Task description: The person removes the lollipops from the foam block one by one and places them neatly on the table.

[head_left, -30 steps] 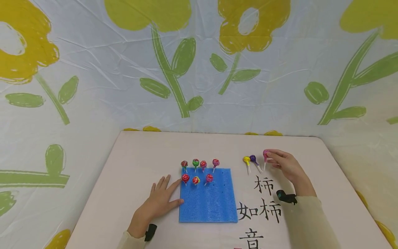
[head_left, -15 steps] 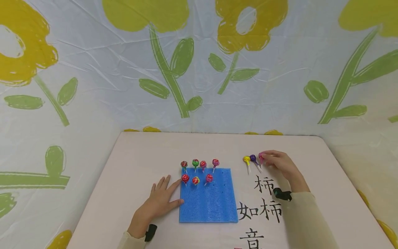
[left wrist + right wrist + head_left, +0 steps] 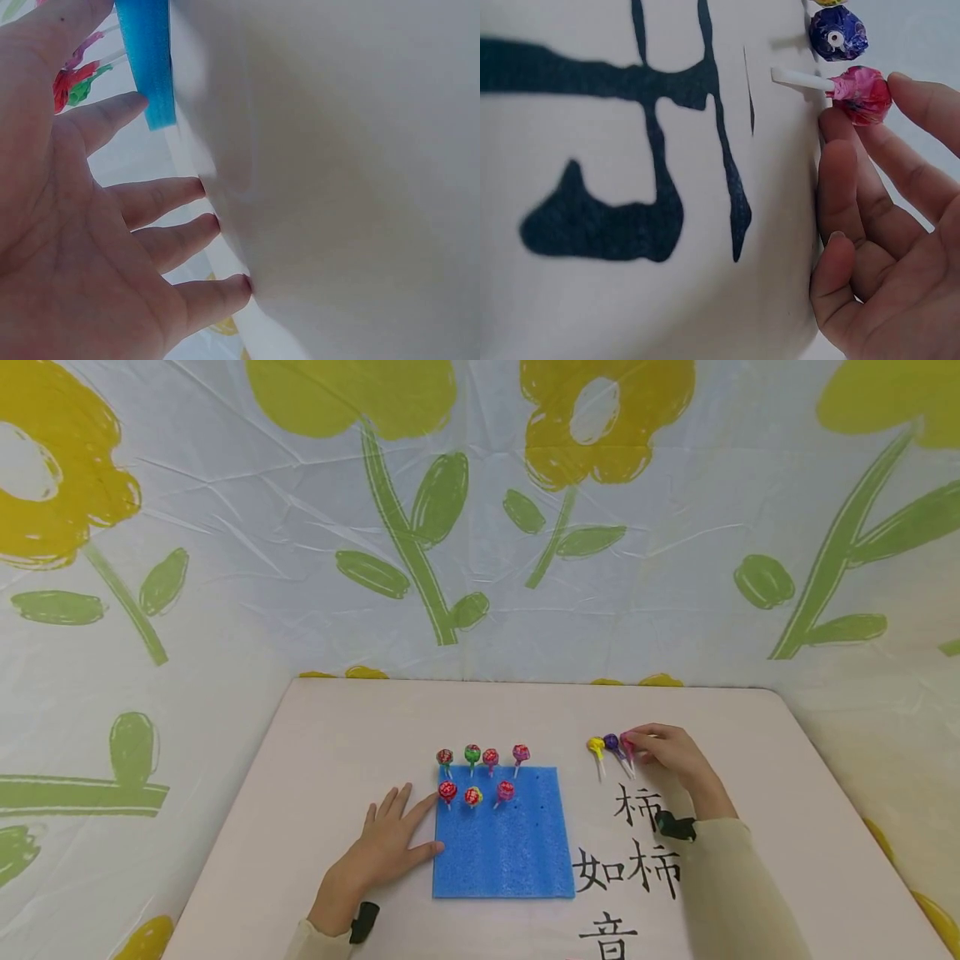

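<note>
At the back right, my right hand [image 3: 678, 762] pinches a pink lollipop [image 3: 862, 95] by its wrapped head, thumb on one side and fingers on the other. Its white stick points toward the table's front. Close by on the left lie a purple lollipop [image 3: 612, 742] and a yellow lollipop [image 3: 596, 745]. My left hand [image 3: 386, 843] rests with spread fingers on the table; its thumb and index finger touch the left edge of a blue foam board [image 3: 502, 860]. Several wrapped lollipops stand in two rows in the board, including a green lollipop [image 3: 472, 752] and a red lollipop [image 3: 447, 791].
Small holes show in the board right of the front row. Black brush characters [image 3: 628, 867] mark the pale tabletop [image 3: 360, 727] beside the board. A white cloth [image 3: 300, 527] with yellow flowers and green leaves hangs behind the table.
My right hand has moved left and slightly lower with the pink lollipop, bringing it next to the purple one. The left hand has stayed at the board's edge.
</note>
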Action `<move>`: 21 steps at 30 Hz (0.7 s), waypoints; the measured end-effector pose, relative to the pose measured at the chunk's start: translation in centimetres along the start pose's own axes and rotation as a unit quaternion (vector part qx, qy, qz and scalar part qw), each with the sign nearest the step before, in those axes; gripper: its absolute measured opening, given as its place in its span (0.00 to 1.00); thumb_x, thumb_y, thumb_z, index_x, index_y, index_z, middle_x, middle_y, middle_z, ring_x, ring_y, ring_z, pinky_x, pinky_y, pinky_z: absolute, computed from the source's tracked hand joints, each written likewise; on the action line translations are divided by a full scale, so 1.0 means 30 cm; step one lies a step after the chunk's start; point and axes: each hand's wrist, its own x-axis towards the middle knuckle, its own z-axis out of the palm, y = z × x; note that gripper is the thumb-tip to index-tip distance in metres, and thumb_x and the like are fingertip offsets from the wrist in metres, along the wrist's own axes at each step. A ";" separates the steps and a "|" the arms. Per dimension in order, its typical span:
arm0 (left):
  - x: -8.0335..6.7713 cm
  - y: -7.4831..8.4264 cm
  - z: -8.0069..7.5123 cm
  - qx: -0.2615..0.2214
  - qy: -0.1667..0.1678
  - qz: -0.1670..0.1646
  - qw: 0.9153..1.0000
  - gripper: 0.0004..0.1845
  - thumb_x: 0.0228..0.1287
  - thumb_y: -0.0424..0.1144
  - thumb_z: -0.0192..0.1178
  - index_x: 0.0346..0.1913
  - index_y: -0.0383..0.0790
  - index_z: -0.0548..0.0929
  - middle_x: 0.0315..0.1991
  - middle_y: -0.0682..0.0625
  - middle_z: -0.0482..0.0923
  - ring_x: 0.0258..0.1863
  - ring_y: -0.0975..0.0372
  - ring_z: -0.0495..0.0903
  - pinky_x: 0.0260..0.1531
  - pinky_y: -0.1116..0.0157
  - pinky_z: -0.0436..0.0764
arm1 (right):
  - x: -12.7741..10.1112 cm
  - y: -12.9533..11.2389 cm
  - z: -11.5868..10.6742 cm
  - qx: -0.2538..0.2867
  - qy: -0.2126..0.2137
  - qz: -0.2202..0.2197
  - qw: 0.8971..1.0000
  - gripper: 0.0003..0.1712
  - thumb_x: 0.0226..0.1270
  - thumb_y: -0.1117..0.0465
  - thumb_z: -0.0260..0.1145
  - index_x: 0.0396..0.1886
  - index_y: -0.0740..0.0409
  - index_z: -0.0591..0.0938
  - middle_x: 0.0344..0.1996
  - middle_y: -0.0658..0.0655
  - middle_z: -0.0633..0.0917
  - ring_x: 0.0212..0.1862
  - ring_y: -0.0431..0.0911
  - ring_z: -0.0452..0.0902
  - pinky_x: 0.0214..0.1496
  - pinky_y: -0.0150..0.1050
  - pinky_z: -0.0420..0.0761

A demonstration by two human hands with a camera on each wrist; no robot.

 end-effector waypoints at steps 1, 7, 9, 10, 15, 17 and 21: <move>0.000 0.000 0.000 0.002 0.000 0.000 1.000 0.41 0.64 0.62 0.63 0.76 0.50 0.66 0.75 0.32 0.54 0.74 0.36 0.49 0.65 0.30 0.48 | 0.002 0.001 0.002 -0.002 0.003 0.002 1.000 0.28 0.74 0.46 0.63 0.59 0.65 0.81 0.51 0.62 0.82 0.43 0.51 0.78 0.44 0.36 0.74; 0.000 0.001 0.000 0.005 0.002 0.000 1.000 0.41 0.64 0.62 0.63 0.75 0.50 0.66 0.75 0.32 0.54 0.74 0.35 0.50 0.65 0.30 0.49 | 0.009 -0.001 0.012 -0.011 0.011 0.018 1.000 0.30 0.73 0.44 0.63 0.60 0.64 0.80 0.51 0.63 0.80 0.44 0.53 0.76 0.43 0.38 0.73; 0.001 0.000 0.000 0.006 0.002 0.001 1.000 0.40 0.64 0.62 0.63 0.75 0.50 0.66 0.75 0.32 0.54 0.74 0.35 0.50 0.65 0.29 0.49 | 0.007 -0.005 0.013 -0.015 0.011 0.022 1.000 0.30 0.73 0.44 0.63 0.60 0.64 0.80 0.51 0.64 0.80 0.45 0.54 0.75 0.42 0.38 0.73; 0.001 0.001 0.000 0.006 0.002 0.001 1.000 0.40 0.64 0.62 0.63 0.75 0.50 0.66 0.75 0.32 0.54 0.74 0.35 0.50 0.65 0.29 0.49 | 0.006 -0.007 0.013 -0.017 0.012 0.024 0.999 0.30 0.73 0.44 0.63 0.60 0.64 0.80 0.52 0.64 0.79 0.45 0.54 0.75 0.42 0.38 0.73; 0.002 0.001 -0.001 0.006 0.000 0.001 1.000 0.41 0.64 0.62 0.63 0.76 0.50 0.66 0.76 0.33 0.53 0.74 0.35 0.49 0.65 0.30 0.49 | 0.004 -0.006 0.017 -0.027 0.020 0.025 0.999 0.31 0.73 0.43 0.62 0.61 0.64 0.79 0.52 0.65 0.79 0.45 0.54 0.75 0.44 0.42 0.74; 0.000 0.001 -0.001 0.005 0.001 0.001 1.000 0.41 0.64 0.61 0.63 0.76 0.49 0.66 0.76 0.32 0.53 0.74 0.35 0.49 0.65 0.30 0.49 | 0.003 -0.001 0.018 -0.027 0.024 0.025 0.999 0.31 0.74 0.43 0.61 0.62 0.64 0.79 0.54 0.66 0.79 0.45 0.56 0.75 0.47 0.44 0.74; -0.003 0.002 -0.002 -0.001 0.001 0.004 1.000 0.40 0.65 0.61 0.63 0.76 0.49 0.66 0.76 0.32 0.53 0.74 0.35 0.49 0.65 0.29 0.48 | -0.003 0.011 0.020 -0.018 0.033 0.026 0.999 0.32 0.76 0.42 0.58 0.63 0.63 0.77 0.56 0.68 0.79 0.48 0.58 0.75 0.54 0.50 0.75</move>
